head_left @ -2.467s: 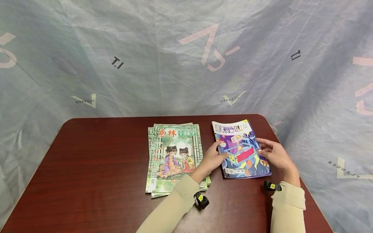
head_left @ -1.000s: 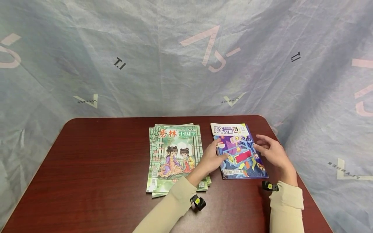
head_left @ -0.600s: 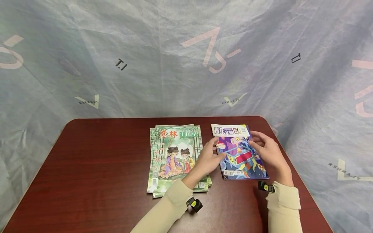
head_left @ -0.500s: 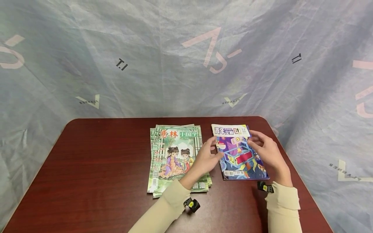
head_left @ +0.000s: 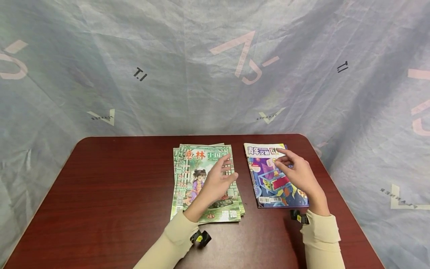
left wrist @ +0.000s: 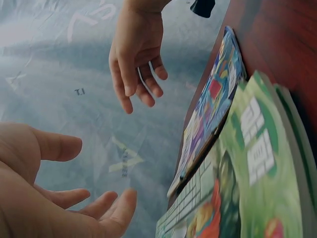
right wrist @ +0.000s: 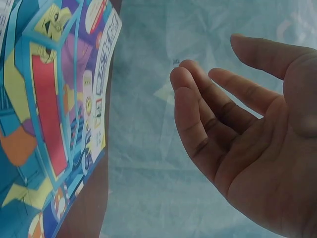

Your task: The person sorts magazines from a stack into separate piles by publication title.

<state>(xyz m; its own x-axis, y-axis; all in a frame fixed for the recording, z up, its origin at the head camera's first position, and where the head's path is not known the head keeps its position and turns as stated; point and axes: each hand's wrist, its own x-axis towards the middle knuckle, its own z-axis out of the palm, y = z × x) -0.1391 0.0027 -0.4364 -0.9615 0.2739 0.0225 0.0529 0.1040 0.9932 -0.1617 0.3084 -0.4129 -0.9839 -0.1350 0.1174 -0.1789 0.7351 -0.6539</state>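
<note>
A stack of green magazines (head_left: 198, 168), its layers slightly fanned, lies at the middle of the table. My left hand (head_left: 216, 183) hovers over its right half, fingers loosely extended and holding nothing. To the right lies a smaller stack of magazines with a purple and blue cover (head_left: 268, 179) and a white title band. Over its right side hangs my right hand (head_left: 297, 172), fingers relaxed with a gap to the thumb. In the right wrist view that hand's palm (right wrist: 267, 163) is bare and stands apart from the colourful cover (right wrist: 44, 109).
The dark red wooden table (head_left: 111, 194) carries both stacks, with a strip of bare wood between them. A grey printed cloth (head_left: 161, 74) hangs right behind the table and along its sides. Black bands with yellow marks (head_left: 200, 238) sit at both wrists.
Both hands have let go of the purple magazine stack, which now lies straighter. My left hand has moved left over the green magazines; the right has risen and shifted left over the purple cover.
</note>
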